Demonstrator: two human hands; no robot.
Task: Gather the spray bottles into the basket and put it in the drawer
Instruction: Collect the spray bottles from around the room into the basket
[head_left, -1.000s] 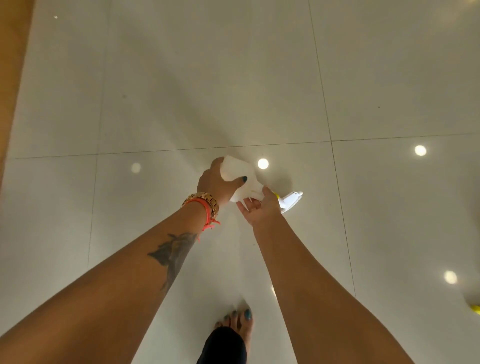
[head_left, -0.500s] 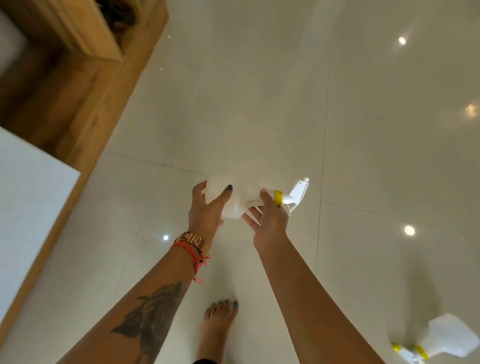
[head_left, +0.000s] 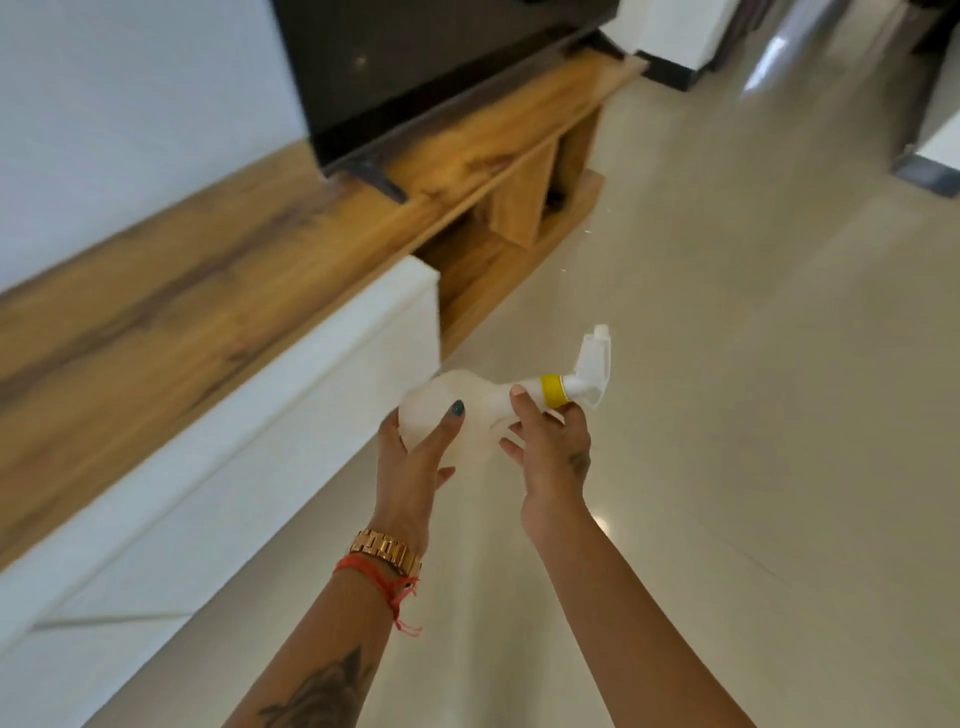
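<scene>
A white spray bottle (head_left: 485, 402) with a yellow collar and a white trigger head lies sideways in the air in front of me, nozzle end to the right. My left hand (head_left: 410, 462) wraps the round base of the bottle, thumb on its front. My right hand (head_left: 553, 449) grips it near the neck, just left of the yellow collar. No basket is in view. The white drawer fronts (head_left: 249, 457) of the low cabinet run along the left, all closed as far as I can see.
A long wooden cabinet top (head_left: 171, 312) stands to the left with a dark TV (head_left: 415, 67) on it and open wooden shelves (head_left: 519, 208) beyond. Glossy cream floor tiles (head_left: 753, 389) spread to the right. Dark-based furniture (head_left: 930, 156) stands at the far right.
My view has lifted from the floor to the cabinet and TV. Both hands have kept hold of the bottle and raised it; the second bottle on the floor has left the view.
</scene>
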